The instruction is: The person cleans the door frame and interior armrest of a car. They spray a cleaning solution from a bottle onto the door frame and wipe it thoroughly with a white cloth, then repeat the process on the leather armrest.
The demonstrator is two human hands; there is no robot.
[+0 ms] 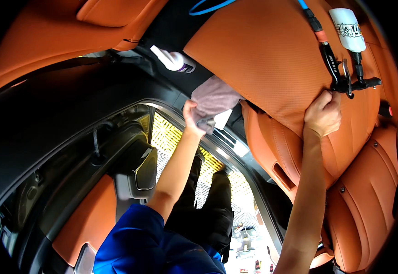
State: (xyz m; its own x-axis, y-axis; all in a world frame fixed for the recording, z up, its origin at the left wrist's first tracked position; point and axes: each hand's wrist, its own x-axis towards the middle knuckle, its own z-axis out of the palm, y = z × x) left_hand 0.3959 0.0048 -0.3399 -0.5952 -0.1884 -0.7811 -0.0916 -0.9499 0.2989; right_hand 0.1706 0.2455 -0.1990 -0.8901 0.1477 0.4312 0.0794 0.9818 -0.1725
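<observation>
My left hand (193, 118) grips a greyish-mauve cloth (216, 96) by the door sill, with part of it bunched under my fingers. The rest of the cloth spreads over the dark floor beside the seat. My right hand (323, 114) is a fist against the orange perforated leather seat cushion (271, 65). Just beyond its knuckles lies a black air cleaning gun (339, 77) with a white bottle (348, 30) attached. I cannot tell whether the fist touches the gun. A white spray bottle (176, 61) lies on the dark floor past the cloth.
A blue air hose (212, 8) runs along the top and joins the gun. The open car door (89, 212) with its orange panel stands at left. A metal sill (216, 144) curves below the cloth. The orange seat back (360, 195) is at lower right; yellow-and-white grating (166, 133) shows outside.
</observation>
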